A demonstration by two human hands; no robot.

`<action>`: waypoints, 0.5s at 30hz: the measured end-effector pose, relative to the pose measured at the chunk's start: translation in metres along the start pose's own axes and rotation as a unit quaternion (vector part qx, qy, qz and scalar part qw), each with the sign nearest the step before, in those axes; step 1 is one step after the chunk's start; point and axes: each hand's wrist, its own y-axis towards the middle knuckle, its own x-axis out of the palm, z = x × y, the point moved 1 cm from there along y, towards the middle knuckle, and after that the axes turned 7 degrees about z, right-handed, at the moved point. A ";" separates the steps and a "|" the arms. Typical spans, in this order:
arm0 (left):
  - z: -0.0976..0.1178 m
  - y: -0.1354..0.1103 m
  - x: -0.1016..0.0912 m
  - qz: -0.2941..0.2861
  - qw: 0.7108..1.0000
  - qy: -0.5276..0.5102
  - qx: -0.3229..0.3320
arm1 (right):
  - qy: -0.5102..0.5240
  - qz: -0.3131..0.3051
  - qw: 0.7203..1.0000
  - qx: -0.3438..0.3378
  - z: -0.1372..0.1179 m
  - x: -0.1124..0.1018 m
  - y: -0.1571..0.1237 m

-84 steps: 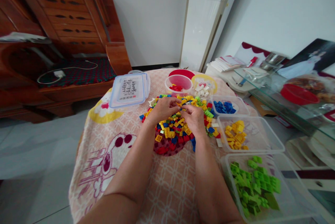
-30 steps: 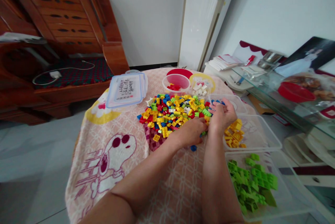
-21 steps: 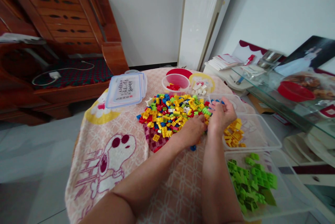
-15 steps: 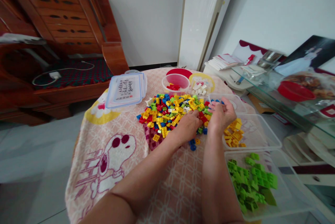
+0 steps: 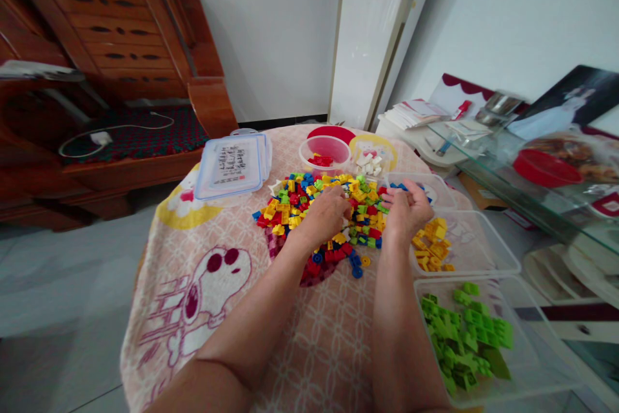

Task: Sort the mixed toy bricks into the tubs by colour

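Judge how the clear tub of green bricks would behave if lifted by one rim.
The clear tub looks thin-walled, so it would probably flex. Its green bricks lie loose, bunched at one side, so they would likely slide and tilt it that way. Only partly filled, it seems light.

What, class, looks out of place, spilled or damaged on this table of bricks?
Nothing is spilled or damaged. The only oddity is a few stray bricks, blue and orange, which lie on the cloth just apart from the near edge of the mixed pile.
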 end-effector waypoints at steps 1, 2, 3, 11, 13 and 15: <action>-0.004 0.000 -0.001 0.007 1.000 -0.004 -0.005 | -0.002 -0.004 1.000 0.000 0.001 0.000 0.000; -0.008 0.000 -0.002 0.014 1.000 -0.007 -0.010 | -0.007 -0.010 1.000 -0.001 0.002 0.000 0.000; -0.013 -0.001 -0.003 0.022 1.000 -0.010 -0.015 | -0.016 -0.016 1.000 -0.003 0.004 0.000 0.001; -0.035 -0.005 -0.019 0.074 0.995 -0.032 -0.049 | -0.154 -0.100 0.979 -0.086 0.009 -0.001 0.000; -0.038 -0.007 -0.022 0.076 0.995 -0.031 -0.059 | -0.212 -0.113 0.964 -0.118 0.002 -0.002 -0.003; -0.041 -0.008 -0.025 0.079 0.994 -0.023 -0.073 | -0.281 -0.122 0.941 -0.144 -0.006 -0.003 -0.005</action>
